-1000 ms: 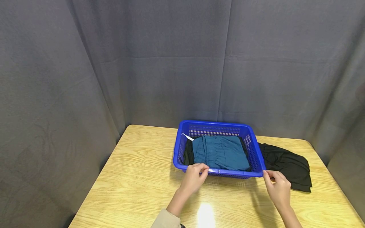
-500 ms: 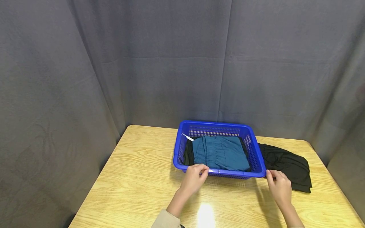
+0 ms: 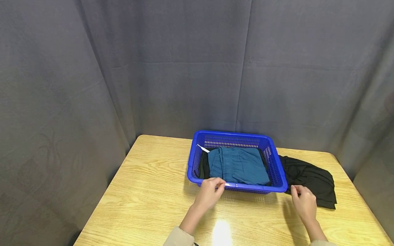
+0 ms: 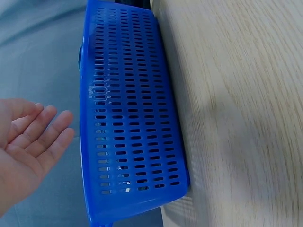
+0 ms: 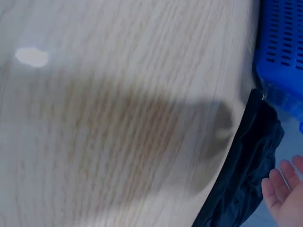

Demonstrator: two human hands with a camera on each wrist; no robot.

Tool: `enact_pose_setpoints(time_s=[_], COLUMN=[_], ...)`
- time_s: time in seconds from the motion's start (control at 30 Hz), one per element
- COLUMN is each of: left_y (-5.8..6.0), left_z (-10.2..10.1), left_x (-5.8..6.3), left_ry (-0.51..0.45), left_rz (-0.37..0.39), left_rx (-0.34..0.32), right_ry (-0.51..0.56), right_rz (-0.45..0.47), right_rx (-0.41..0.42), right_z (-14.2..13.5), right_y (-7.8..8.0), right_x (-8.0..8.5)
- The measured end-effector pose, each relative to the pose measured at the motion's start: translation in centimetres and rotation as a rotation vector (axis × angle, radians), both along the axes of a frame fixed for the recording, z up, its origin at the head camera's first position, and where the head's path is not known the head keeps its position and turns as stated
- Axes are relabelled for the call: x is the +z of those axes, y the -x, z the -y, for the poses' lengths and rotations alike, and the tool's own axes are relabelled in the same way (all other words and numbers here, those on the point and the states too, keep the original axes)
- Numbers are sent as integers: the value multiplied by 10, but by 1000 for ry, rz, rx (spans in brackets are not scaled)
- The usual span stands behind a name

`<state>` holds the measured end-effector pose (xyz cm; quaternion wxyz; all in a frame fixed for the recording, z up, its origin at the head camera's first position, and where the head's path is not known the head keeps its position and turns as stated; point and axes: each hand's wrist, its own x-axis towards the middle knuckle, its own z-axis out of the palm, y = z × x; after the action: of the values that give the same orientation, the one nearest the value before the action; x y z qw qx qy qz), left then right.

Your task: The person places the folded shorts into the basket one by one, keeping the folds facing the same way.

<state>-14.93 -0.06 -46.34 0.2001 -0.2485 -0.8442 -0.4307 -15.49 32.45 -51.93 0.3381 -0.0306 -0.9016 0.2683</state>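
A blue plastic basket (image 3: 258, 187) with slotted walls stands on the table. Inside lies a folded teal garment (image 3: 241, 165) with a gathered waistband, on top of dark clothing (image 3: 203, 167). My left hand (image 3: 209, 193) hovers at the front rim, left of its middle; the left wrist view shows loosely bent fingers (image 4: 52, 135) and a gap to the basket. Off the front right corner is my right hand (image 3: 304, 204), holding nothing, its fingers (image 5: 279, 182) relaxed. It is in front of a black garment (image 3: 317, 179) lying crumpled right of the basket.
The wooden table (image 3: 147, 191) extends left and in front of the basket. Grey curtains (image 3: 184, 95) hang behind it and along both sides. A white tag or strip (image 3: 203, 148) sticks up at the basket's back left inside.
My right hand has come away from the basket's front right corner and shifted a little right. The left hand and the basket stay in place.
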Motion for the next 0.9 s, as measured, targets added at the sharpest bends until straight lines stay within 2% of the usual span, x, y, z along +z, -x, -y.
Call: enact_pose_setpoints(time_s=[0.37, 0.67, 0.9], left_y=[-1, -1, -1], left_z=[1, 2, 3], left_x=[-1, -1, -3], left_ry=[17, 13, 20], left_rz=[11, 23, 38], left_rx=[14, 14, 17], right_ry=[72, 50, -1], right_rz=[267, 410, 578], right_rx=[-56, -94, -55], right_z=[-19, -33, -44], right_y=[10, 22, 24], right_x=[-5, -3, -4])
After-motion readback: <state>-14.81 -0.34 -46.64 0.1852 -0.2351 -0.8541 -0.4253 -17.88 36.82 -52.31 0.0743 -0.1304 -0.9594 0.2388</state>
